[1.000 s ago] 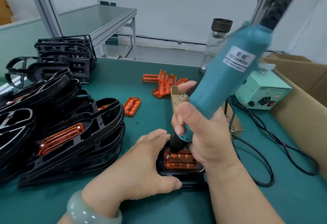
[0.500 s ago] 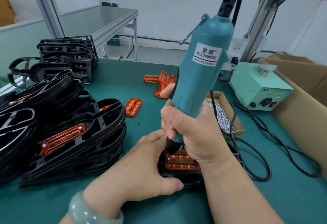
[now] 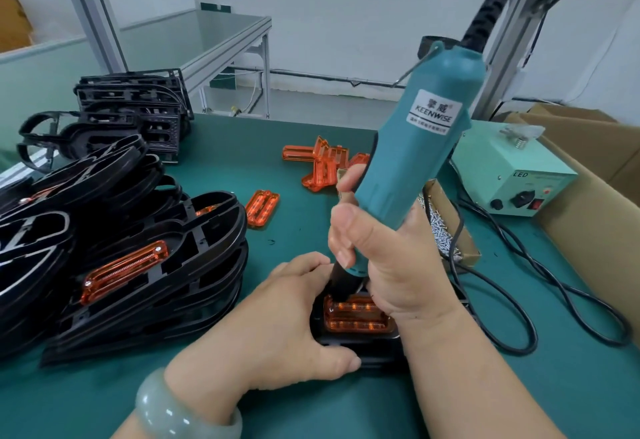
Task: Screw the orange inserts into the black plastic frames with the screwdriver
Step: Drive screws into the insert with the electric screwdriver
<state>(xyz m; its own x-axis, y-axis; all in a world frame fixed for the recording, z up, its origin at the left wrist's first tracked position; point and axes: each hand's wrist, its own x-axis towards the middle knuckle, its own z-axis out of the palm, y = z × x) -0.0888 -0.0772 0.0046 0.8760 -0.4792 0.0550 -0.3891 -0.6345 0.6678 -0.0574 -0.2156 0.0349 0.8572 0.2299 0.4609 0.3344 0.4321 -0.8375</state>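
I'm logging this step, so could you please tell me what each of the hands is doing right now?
Left hand: curled on the black plastic frame, holding it down.
Right hand: gripping the teal electric screwdriver.

Right hand (image 3: 391, 258) grips teal electric screwdriver (image 3: 415, 147), tilted, black tip down on far-left corner of translucent orange insert (image 3: 358, 314). Insert sits in black plastic frame (image 3: 360, 348) on green table mat (image 3: 519, 386). Left hand (image 3: 277, 327) holds frame, thumb along near edge. Stack of black frames (image 3: 138, 300) at left. Loose orange inserts (image 3: 322, 165) behind. Open cardboard box of silver screws (image 3: 446, 230) right of screwdriver.
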